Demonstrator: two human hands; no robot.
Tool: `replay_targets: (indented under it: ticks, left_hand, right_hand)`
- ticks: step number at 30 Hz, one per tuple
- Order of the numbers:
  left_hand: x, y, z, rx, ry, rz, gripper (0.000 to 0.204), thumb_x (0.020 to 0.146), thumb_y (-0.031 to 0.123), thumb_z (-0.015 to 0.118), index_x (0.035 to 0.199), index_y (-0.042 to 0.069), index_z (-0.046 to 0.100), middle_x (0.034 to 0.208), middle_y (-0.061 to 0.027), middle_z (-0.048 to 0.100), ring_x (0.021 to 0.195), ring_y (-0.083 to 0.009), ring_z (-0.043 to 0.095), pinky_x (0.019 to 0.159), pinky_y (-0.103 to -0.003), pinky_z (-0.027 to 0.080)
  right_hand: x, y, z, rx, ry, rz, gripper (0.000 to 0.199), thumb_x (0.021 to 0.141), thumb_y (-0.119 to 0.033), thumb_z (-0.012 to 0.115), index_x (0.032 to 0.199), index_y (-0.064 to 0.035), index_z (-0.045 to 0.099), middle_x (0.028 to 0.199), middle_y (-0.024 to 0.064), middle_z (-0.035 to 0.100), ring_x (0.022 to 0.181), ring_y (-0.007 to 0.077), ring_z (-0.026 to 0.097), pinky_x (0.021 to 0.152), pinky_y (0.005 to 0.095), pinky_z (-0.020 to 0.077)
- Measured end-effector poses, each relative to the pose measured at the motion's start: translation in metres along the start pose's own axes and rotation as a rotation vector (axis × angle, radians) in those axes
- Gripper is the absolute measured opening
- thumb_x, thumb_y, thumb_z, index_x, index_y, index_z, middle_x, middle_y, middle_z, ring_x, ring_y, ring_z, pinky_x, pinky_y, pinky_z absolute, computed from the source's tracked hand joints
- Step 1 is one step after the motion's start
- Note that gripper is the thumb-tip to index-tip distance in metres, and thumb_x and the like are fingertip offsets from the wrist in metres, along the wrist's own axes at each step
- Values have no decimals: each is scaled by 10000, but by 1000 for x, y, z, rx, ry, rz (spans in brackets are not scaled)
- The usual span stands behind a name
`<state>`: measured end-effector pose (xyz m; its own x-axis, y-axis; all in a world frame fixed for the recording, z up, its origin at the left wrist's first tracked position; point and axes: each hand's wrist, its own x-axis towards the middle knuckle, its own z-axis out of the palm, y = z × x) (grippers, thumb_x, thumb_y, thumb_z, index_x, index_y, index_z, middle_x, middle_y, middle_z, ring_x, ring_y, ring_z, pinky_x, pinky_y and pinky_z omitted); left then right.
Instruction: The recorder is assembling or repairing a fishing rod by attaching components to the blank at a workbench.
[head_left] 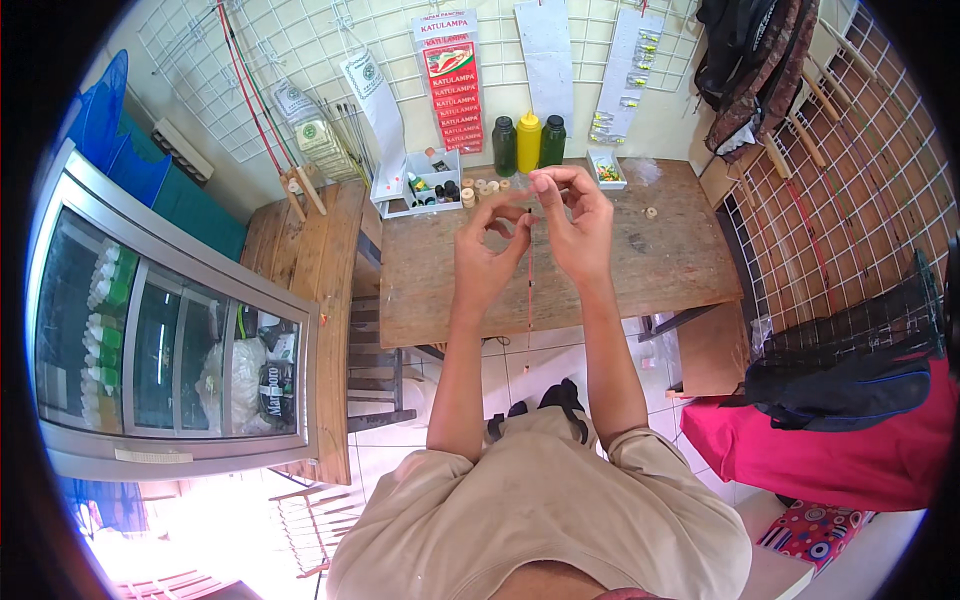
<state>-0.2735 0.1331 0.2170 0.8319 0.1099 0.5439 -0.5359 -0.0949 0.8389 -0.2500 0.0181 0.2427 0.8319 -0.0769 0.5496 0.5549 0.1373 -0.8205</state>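
Closest in is the person's tan shirt (540,520), shoulders filling the bottom of the view, and both forearms are reaching up over a worn wooden table (660,265). The left hand (488,250) is pinching something tiny between thumb and forefinger, other fingers curled loose, and the right hand (578,222) is doing the same just beside it, fingertips nearly touching the left's. Hanging down from that pinch is a thin red float or rod piece (530,285), dangling straight over the near table edge. Looks to me like they're in the middle of threading or knotting line onto it, though the line itself is too fine to make out. Next bit probably calls for steady fingers and keeping tension while the knot gets cinched, just my guess. At the back of the table three squeeze bottles (528,144) are standing in a row, two dark green around a yellow one, with little wooden spools (484,188) scattered in front and a white tray (422,185) of small bottles to the left. A glass-front cooler (170,345) is sitting off to the left.
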Motion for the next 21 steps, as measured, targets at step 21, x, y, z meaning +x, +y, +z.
replay_targets:
  ticks: [21]
  left_hand:
    - [-8,-27,14,20,20,-14,219,821,-30,605,1026,32,652,860,-75,676,712,-89,617,651,-226,483]
  right_hand:
    - [9,9,-4,225,-69,31,158,909,-82,564,1006,41,584,882,90,654,819,117,626,716,240,509]
